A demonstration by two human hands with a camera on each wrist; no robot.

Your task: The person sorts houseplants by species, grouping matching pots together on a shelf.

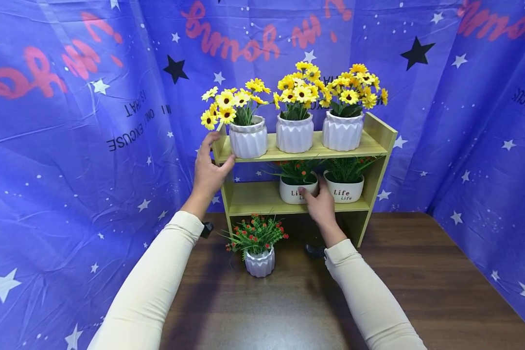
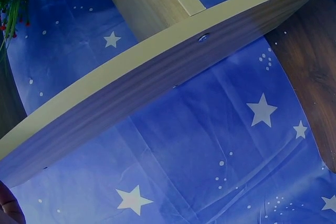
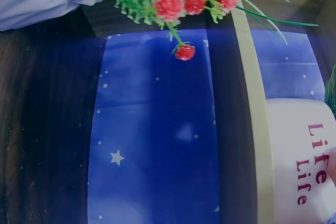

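My right hand holds a white oval flower pot on the middle board, its thumb on the lettered front and its fingers at the right side. The pot has green leaves and red flowers; in the right wrist view its "Life" lettering shows on the white wall. To its right stands a matching flower pot. My left hand grips the left side panel of the wooden shelf, thumb at the front edge. Most of that hand is out of the left wrist view, where the panel crosses the picture.
Three white fluted pots with yellow flowers, left, middle and right, line the top board. A smaller pot with red flowers stands on the brown table before the shelf. Blue starry cloth hangs around.
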